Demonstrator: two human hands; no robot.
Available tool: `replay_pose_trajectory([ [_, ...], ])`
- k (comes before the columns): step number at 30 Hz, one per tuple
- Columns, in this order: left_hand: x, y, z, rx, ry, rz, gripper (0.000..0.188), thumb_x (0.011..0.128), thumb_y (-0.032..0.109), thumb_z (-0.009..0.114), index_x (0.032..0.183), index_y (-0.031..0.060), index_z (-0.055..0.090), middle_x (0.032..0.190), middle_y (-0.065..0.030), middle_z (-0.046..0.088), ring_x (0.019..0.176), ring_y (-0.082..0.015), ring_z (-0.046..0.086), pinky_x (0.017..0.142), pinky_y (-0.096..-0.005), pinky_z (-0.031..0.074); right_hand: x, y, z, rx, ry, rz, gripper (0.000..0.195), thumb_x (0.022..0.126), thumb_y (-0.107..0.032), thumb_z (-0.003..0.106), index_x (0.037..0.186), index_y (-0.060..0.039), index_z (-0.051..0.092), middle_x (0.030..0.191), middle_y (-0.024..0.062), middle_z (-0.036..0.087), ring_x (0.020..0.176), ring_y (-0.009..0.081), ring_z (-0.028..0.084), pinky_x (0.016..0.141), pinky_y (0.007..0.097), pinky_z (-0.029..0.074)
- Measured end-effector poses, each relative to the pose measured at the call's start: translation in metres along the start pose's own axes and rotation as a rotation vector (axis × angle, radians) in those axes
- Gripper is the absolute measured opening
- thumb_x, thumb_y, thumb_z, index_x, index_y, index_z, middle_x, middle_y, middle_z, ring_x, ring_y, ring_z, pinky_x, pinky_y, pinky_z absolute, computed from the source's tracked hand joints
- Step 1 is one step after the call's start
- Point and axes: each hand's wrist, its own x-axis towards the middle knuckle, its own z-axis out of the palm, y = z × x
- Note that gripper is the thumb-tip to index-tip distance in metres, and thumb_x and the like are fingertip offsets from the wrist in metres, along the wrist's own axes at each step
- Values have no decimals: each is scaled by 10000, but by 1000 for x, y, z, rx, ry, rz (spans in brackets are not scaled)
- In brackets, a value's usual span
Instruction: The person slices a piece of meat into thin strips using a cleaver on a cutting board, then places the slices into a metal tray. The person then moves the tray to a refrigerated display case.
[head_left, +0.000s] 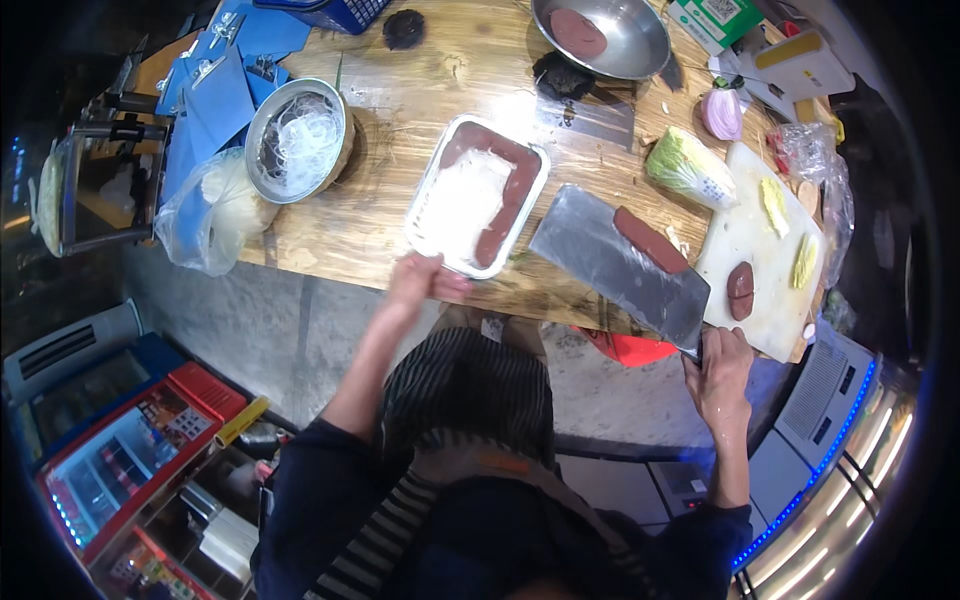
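Observation:
My right hand (718, 375) grips the handle of a broad cleaver (622, 274), held over the table's front edge. A dark red slab, possibly blood curd, (651, 240) lies on its blade. At the near end of a white-rimmed rectangular tray (538, 191) is my left hand (429, 281), slightly blurred; whether it grips the rim is unclear. The tray contains dark red pieces (517, 210) under a pale, glare-lit mass (461, 202). Right of the cleaver, a white cutting board (761, 300) bears a cut dark red piece (740, 291) and two pale leaf pieces (774, 208).
A metal bowl of clear noodles (300, 142) stands left, beside a plastic bag (217, 217) and blue clipboards (217, 101). A steel bowl (634, 37) with a red slab stands at the back. Cut cabbage (690, 169) and a cut purple onion (722, 112) lie at right.

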Motion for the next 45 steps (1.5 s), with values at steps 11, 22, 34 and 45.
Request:
replay_pose_trajectory([
  [11,56,129,-13,967,-463,-30,266,864,183,535,748,-40,621,636,-96,637,604,-143,639,538,-256,517,41,-35,24,-70,-47,-285,164,632,-18,613,728,-39,482,668,105,480,652,265,545,705,387,443],
  [22,14,135,19,1072,42,1089,149,812,68,644,918,-33,674,880,-181,668,800,-287,635,726,-380,505,77,-40,62,54,50,-265,133,657,-20,600,719,-43,484,646,97,479,606,247,535,647,370,436],
  [34,51,102,74,1027,-366,1254,211,734,-24,695,943,1,692,845,-110,615,795,-273,576,695,-370,484,100,-48,87,112,9,-170,196,687,-76,660,788,-33,497,750,117,499,771,309,566,828,438,455],
  [45,58,102,77,1147,-356,1238,209,756,-21,700,964,6,701,883,-121,628,818,-262,594,709,-355,500,101,-44,89,145,54,-234,169,630,-1,625,730,-36,494,697,102,496,688,270,562,675,385,442],
])
